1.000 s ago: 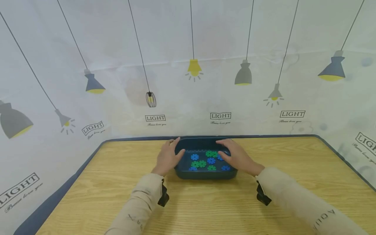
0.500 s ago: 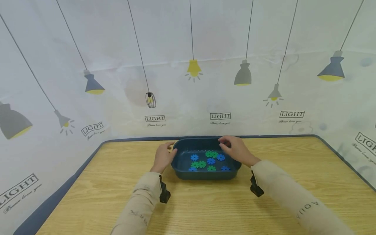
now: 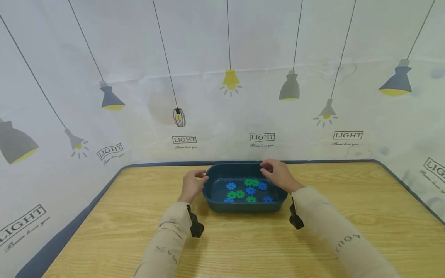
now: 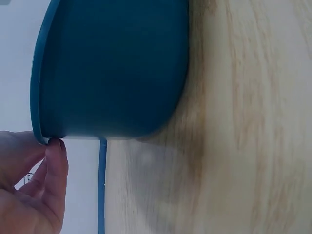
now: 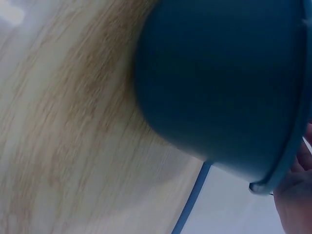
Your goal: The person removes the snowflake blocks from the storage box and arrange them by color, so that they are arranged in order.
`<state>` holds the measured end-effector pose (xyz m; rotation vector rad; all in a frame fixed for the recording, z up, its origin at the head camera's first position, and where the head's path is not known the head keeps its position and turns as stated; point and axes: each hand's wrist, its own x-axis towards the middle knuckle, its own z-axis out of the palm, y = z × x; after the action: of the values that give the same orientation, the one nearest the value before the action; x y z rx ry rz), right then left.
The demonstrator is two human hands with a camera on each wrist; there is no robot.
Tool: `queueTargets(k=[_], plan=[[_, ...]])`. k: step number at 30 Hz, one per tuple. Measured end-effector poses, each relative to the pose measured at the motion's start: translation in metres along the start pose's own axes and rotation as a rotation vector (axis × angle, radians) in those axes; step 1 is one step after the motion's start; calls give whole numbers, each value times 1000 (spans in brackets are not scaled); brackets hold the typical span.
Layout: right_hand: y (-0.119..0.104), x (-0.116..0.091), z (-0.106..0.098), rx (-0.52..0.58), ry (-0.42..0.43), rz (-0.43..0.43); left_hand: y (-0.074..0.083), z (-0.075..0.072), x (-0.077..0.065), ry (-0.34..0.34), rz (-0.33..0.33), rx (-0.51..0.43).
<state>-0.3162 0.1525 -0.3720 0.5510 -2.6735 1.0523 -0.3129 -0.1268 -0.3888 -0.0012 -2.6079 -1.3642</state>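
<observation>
A dark blue-green plastic basin (image 3: 245, 208) stands on the table with several blue and green notched plastic discs (image 3: 250, 190) lying flat on its floor. My left hand (image 3: 192, 185) pinches the basin's left rim between thumb and fingers. The left wrist view shows the fingertips (image 4: 57, 146) at that rim. At the back right corner, my right hand (image 3: 281, 175) hovers over the rim, its fingers loosely bent with a gap to the thumb. In the right wrist view only part of this hand (image 5: 295, 200) shows beyond the rim, and the fingertips are mostly hidden.
A wood-grain tabletop (image 3: 243, 247) with a dark blue edge (image 3: 330, 160) lies under the basin. Behind it and at both sides hangs a pale wall sheet (image 3: 201, 50) printed with lamps. A black wrist camera (image 3: 196, 227) sits under the left sleeve.
My left hand has moved outward from inside the basin and taken its left rim. The right hand has drawn its fingers closer together, moving up toward the back right rim. The discs lie still.
</observation>
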Motion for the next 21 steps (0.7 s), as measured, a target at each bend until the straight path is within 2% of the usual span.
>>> queueTargets(k=[8, 15, 21], plan=[[5, 6, 10, 24, -62, 70, -1, 0, 1, -24, -56, -93], [4, 9, 17, 52, -133, 201, 0, -2, 1, -45, -38, -95], [4, 9, 23, 41, -197, 299, -1, -3, 0, -52, -55, -167]])
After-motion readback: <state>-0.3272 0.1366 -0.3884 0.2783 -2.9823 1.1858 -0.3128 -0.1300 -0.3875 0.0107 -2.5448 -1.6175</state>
